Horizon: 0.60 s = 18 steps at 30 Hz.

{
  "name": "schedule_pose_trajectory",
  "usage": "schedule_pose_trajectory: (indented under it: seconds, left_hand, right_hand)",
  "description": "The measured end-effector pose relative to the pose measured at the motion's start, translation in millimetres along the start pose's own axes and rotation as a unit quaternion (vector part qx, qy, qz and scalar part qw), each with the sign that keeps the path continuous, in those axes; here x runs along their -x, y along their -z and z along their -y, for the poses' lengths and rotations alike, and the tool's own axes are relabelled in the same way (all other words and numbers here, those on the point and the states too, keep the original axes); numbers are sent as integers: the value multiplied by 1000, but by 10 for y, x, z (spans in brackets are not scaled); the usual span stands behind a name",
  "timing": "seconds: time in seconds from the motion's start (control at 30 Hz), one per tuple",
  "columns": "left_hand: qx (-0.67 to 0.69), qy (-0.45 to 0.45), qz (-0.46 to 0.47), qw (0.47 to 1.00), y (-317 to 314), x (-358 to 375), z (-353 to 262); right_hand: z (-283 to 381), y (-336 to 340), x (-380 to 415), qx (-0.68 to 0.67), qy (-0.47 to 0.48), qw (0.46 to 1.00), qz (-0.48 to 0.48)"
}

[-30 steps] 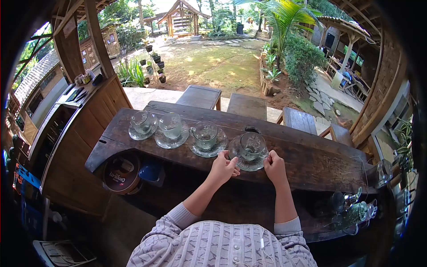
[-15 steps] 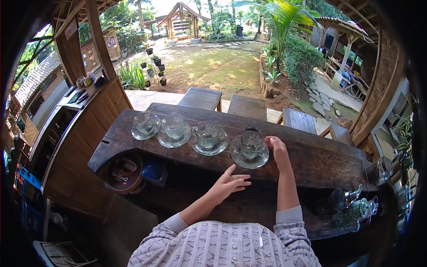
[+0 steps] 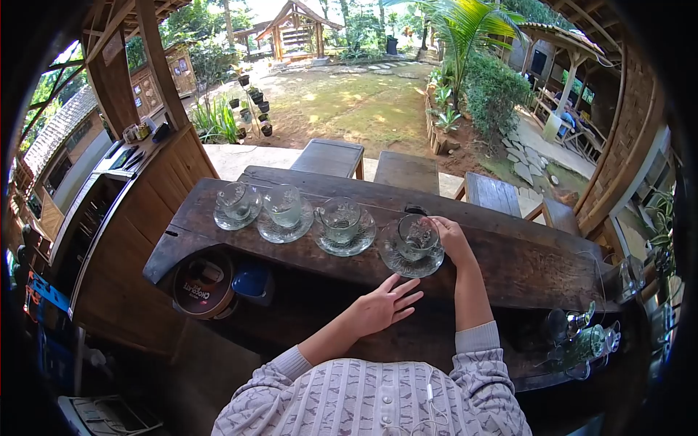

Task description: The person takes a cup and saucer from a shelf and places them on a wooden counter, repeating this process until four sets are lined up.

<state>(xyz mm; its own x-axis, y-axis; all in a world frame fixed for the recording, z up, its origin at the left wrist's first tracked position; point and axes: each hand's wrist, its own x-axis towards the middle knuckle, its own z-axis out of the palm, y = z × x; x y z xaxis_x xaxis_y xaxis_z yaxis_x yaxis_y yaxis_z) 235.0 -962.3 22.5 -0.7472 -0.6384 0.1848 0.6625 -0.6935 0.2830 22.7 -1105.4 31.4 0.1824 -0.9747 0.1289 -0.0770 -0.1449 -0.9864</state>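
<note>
Four clear glass cups on glass saucers stand in a row along the dark wooden counter (image 3: 502, 269). At the right end of the row, my right hand (image 3: 452, 240) has its fingers closed at the right side of a patterned glass cup (image 3: 416, 236). The cup sits upright on its glass saucer (image 3: 411, 267); part of the hand's grip is hidden. My left hand (image 3: 379, 305) is open, fingers spread, just in front of that saucer and holding nothing. Left of it are another cup (image 3: 339, 220), a third cup (image 3: 283, 206) and a fourth cup (image 3: 237, 201).
Under the counter at left are a round chocolate tin (image 3: 203, 287) and a blue container (image 3: 251, 278). More glassware (image 3: 585, 341) stands at lower right. Wooden stools (image 3: 407, 173) line the far side, beyond which lies a garden. A wooden cabinet (image 3: 138, 240) is at left.
My right hand has moved slightly left onto the side of the cup. My left hand's fingers have spread and lie closer to the saucer. The view has shifted a little.
</note>
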Motion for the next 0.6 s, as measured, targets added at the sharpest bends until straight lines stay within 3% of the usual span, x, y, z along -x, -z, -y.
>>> schedule_pose_trajectory:
  seconds: [0.23,0.33,0.6]
  left_hand:
    - [-61,-20,-42,997,14,61,-120]
    - [24,-23,-24,999,54,110,-174]
    - [-15,-51,-45,998,31,205,-267]
  right_hand:
    - [-11,-12,51,34,19,999,-28]
    - [-23,29,58,71,19,997,-21]
    - [-25,98,122,103,-4,994,-29]
